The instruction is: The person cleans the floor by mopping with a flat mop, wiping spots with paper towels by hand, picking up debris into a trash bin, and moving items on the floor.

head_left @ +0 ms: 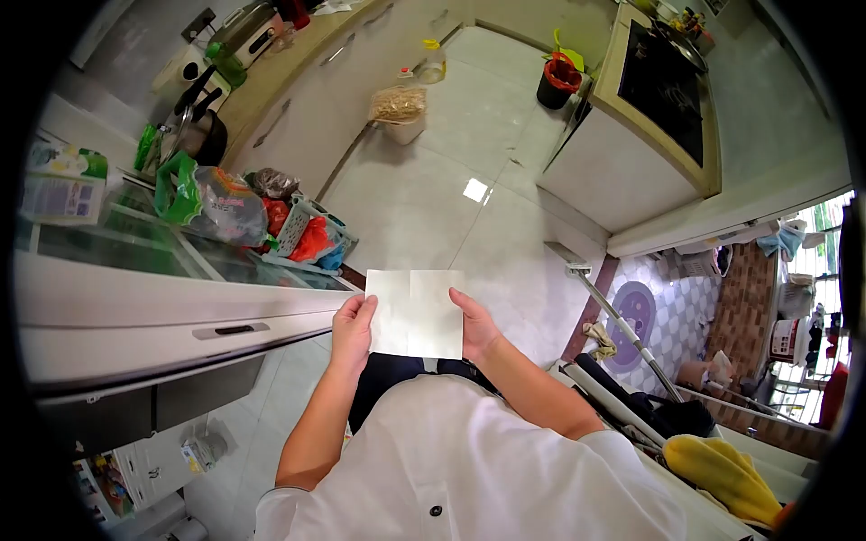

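Note:
A blank, off-white sheet of paper (pixel 415 316) is held up in front of my waist, with a faint vertical crease near its middle. My left hand (pixel 354 326) grips its left edge, thumb lying on the face turned to me. On the opposite edge my right hand (pixel 477 325) pinches the sheet in the same way, its thumb near the upper right corner. The other fingers of both hands are mostly hidden behind the paper or curled around its edges.
A sliding glass door (pixel 180 307) stands close on my left, with a grey basket (pixel 293 225) of bags behind it. Ahead on the tiled floor are a white tub (pixel 404 129) and a black bin (pixel 553 92). A mop (pixel 622 323) leans at the right, near a purple mat (pixel 631 316).

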Action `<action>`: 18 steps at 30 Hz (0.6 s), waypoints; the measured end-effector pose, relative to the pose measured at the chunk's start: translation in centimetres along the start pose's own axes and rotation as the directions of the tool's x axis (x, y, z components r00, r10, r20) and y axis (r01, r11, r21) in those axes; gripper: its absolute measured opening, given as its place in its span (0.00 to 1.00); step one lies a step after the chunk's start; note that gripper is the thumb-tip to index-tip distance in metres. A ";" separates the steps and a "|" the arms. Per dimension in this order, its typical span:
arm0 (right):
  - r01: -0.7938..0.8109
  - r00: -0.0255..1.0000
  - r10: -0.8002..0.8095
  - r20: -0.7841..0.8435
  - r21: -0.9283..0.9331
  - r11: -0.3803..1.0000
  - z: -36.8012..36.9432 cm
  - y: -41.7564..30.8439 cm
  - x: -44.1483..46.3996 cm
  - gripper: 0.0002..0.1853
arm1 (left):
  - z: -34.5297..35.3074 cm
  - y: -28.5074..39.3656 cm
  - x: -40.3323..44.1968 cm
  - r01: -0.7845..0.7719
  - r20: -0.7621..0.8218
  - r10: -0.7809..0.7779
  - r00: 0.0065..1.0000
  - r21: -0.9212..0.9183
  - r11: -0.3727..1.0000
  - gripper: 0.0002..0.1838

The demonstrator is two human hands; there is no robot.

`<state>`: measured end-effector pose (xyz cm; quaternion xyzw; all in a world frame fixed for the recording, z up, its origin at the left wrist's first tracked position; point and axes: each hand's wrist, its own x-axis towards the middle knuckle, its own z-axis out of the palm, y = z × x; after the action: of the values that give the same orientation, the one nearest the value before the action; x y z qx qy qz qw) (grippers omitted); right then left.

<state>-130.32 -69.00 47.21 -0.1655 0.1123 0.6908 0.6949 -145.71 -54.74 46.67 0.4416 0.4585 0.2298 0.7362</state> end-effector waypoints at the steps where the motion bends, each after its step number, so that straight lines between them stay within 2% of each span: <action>1: -0.016 0.999 0.017 -0.030 0.017 1.000 -0.2 0.1 0.7 0.22 | -0.1 -0.2 1.0 0.008 0.009 -0.008 1.000 0.000 1.000 0.10; 3: -0.006 0.998 0.008 -0.066 0.032 0.999 0.9 -0.4 2.4 0.23 | 0.3 -0.1 3.6 -0.070 0.129 0.040 0.991 0.236 0.969 0.08; 5: 0.093 0.980 -0.141 -0.140 -0.300 0.949 2.4 -0.8 4.3 0.22 | 1.3 -0.9 6.9 -0.091 0.189 0.038 0.981 0.284 0.955 0.11; 7: 0.179 0.960 -0.240 -0.145 -0.340 0.923 2.8 -1.6 6.8 0.23 | 2.5 -2.5 11.5 -0.302 0.250 0.194 0.949 0.528 0.794 0.14; 8: 0.244 0.914 -0.365 -0.179 -0.478 0.844 2.3 -2.1 8.2 0.23 | 4.6 -0.3 11.9 -0.348 0.265 0.235 0.935 0.561 0.751 0.16; 9: 0.280 0.854 -0.482 -0.195 -0.608 0.743 2.7 -2.8 9.3 0.23 | 5.9 0.6 13.2 -0.346 0.311 0.193 0.931 0.577 0.740 0.13; 11: 0.274 0.811 -0.527 -0.253 -0.632 0.725 3.4 -4.6 10.7 0.20 | 7.9 1.5 15.9 -0.447 0.376 0.268 0.887 0.557 0.700 0.13; 13: 0.135 0.706 -0.578 -0.409 -0.724 0.677 4.1 -6.7 11.5 0.14 | 9.6 1.9 18.5 -0.448 0.358 0.283 0.890 0.571 0.688 0.12; 15: 0.168 0.687 -0.595 -0.417 -0.706 0.688 2.3 -8.4 12.4 0.11 | 11.1 3.0 20.9 -0.466 0.358 0.303 0.883 0.596 0.654 0.12; 17: 0.370 0.600 -0.700 -0.387 -0.641 0.672 1.5 -9.8 13.1 0.09 | 11.9 4.3 22.7 -0.488 0.456 0.231 0.860 0.598 0.636 0.12; 18: 0.354 0.546 -0.712 -0.442 -0.648 0.674 1.3 -10.9 13.0 0.09 | 12.3 4.4 23.8 -0.497 0.474 0.221 0.852 0.603 0.624 0.12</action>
<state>-119.26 -56.38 44.16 -0.5953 0.1164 0.3316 0.7226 -123.37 -40.23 41.56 0.8064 0.2703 0.0974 0.5169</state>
